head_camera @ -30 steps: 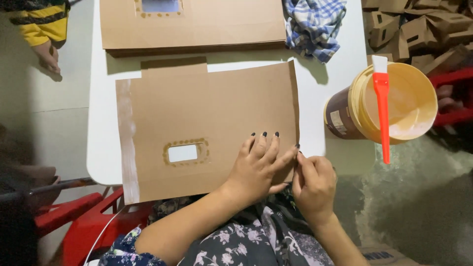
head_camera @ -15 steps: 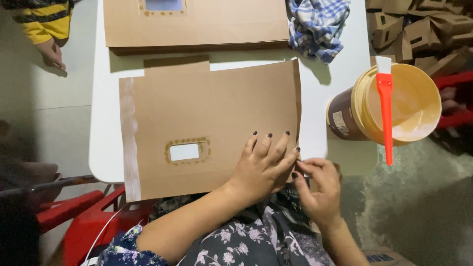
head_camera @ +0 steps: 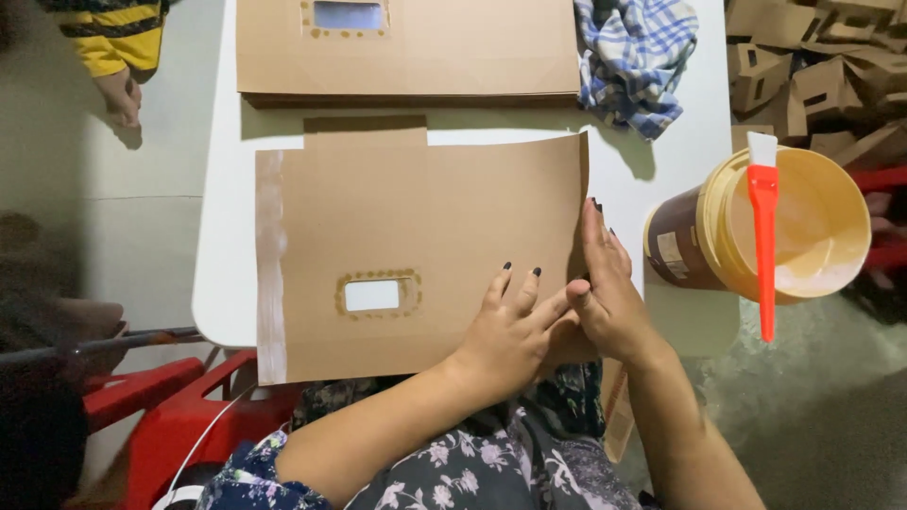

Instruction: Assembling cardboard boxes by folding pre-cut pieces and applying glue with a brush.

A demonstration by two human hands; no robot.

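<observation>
Her right hand (head_camera: 609, 288) has slid up the brown sheet (head_camera: 420, 250)'s right edge, fingers straight, while the left hand (head_camera: 510, 331) presses flat beside it, so she seems mid-crease, needing firm pressure further up.

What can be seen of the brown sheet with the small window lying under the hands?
The brown paper sheet lies flat on the white table, its near edge overhanging. It has a rounded rectangular window ringed with dots, a pale glossy strip down its left edge and a tab at its far edge. The left hand presses on it near the right corner; the right hand runs along its right edge.
</observation>
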